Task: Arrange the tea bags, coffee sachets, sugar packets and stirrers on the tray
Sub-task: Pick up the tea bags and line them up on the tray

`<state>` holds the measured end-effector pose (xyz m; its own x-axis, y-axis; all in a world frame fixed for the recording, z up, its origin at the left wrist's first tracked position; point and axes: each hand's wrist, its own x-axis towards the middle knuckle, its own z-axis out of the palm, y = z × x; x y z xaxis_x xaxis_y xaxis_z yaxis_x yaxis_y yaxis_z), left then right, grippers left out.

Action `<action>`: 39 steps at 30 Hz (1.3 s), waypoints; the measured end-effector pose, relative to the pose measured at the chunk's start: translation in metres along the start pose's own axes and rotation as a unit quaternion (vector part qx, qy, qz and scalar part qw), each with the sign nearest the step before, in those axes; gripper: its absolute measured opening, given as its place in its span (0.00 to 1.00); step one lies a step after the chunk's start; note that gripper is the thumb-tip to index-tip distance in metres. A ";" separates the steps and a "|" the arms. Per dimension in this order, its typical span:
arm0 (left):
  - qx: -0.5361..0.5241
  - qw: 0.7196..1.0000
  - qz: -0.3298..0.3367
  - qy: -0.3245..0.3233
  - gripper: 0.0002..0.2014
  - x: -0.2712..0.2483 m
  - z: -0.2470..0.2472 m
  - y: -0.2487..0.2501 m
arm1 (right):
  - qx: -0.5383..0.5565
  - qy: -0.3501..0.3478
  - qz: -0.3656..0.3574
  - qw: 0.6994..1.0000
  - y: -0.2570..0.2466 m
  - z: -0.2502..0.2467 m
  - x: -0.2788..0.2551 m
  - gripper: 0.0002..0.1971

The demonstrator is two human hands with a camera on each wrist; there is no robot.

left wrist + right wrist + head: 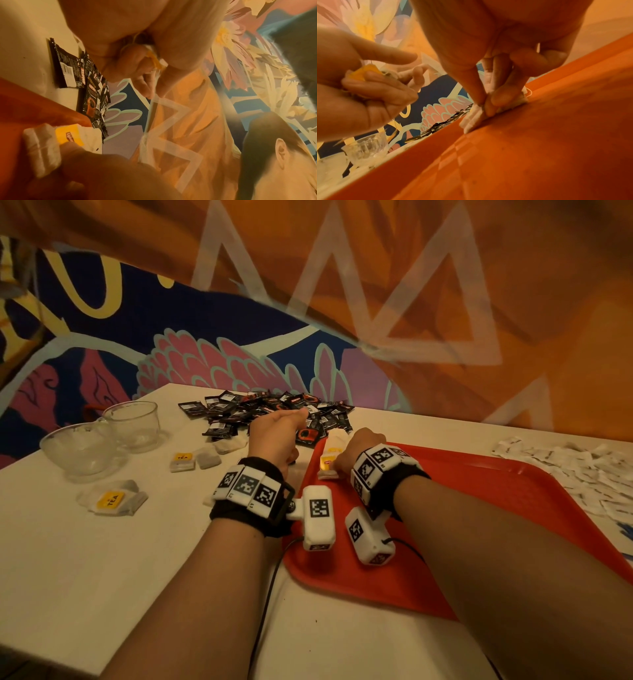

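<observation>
We are pressing a tea bag (329,455) down at the far left corner of the red tray (479,494) with our right hand (359,448), fingers pinching it. Its long side is running along the tray's left edge. Our left hand (277,436), just beside it over the counter (102,559), is curling round more tea bags (154,60), so it is nearer for the next one

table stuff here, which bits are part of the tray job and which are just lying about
Part of the job:
red plastic tray
yellow-tagged tea bags
black coffee sachets
white sugar packets
left hand, holding a tea bag
right hand, setting tea bags on the tray

Lying about:
two clear glass cups
</observation>
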<state>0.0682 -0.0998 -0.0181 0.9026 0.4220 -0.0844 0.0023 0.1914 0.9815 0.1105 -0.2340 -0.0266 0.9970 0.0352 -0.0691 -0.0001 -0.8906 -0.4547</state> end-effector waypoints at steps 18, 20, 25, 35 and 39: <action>-0.060 0.987 -0.060 -0.137 0.33 -0.012 0.011 0.001 | 0.218 -0.011 -0.150 0.964 0.014 -0.031 -0.012 0.02; -0.057 0.983 -0.068 -0.159 0.35 -0.015 0.014 0.001 | 0.268 -0.014 -0.207 0.941 0.017 -0.034 -0.019 0.04; -0.040 0.973 -0.089 -0.207 0.40 -0.021 0.021 0.000 | 0.267 -0.022 -0.271 0.925 0.025 -0.038 -0.029 0.10; -0.066 0.953 -0.095 -0.281 0.28 -0.032 0.024 0.003 | 0.316 0.060 -0.225 0.920 0.034 -0.037 -0.035 0.08; -0.054 0.965 -0.076 -0.246 0.24 -0.024 0.024 -0.003 | 0.391 0.079 -0.164 0.902 0.036 -0.035 -0.032 0.07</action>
<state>0.0570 -0.1320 -0.0151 0.9906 -0.0843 -0.1079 0.1294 0.3197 0.9386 0.0816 -0.2828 -0.0097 0.9518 0.1182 0.2829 0.3043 -0.2502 -0.9191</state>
